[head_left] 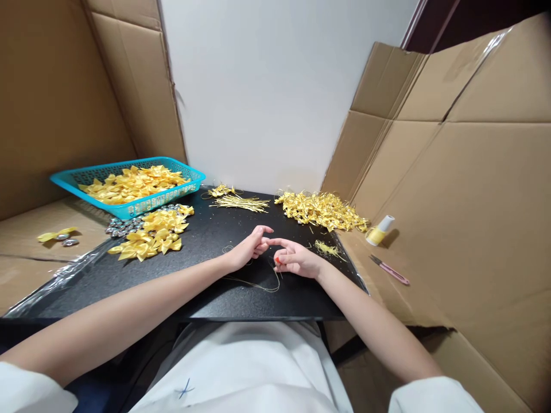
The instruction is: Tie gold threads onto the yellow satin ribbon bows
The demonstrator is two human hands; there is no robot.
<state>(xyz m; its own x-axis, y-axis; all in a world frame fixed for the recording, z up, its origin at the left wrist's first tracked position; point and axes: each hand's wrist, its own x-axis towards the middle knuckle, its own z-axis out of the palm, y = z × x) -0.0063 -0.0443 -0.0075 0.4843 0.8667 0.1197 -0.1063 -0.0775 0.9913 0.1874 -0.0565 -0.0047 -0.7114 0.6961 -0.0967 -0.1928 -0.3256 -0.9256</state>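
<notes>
My left hand is over the middle of the black table, with its fingers curled in and thumb pressed close. Anything in those fingers is too small to make out. My right hand meets it, the index fingertip touching the left fingers. The right thumb and other fingers are pinched together, and a small orange-red spot shows at their tips. A thin pale thread rises to the right fingertips from a loose loop on the tabletop below both hands.
Yellow ribbon bows fill a blue basket; more bows lie before it beside silvery buttons. Behind my hands are yellow strips and a knotted yellow heap. Thread scraps, a yellow thread spool and pink snips sit right.
</notes>
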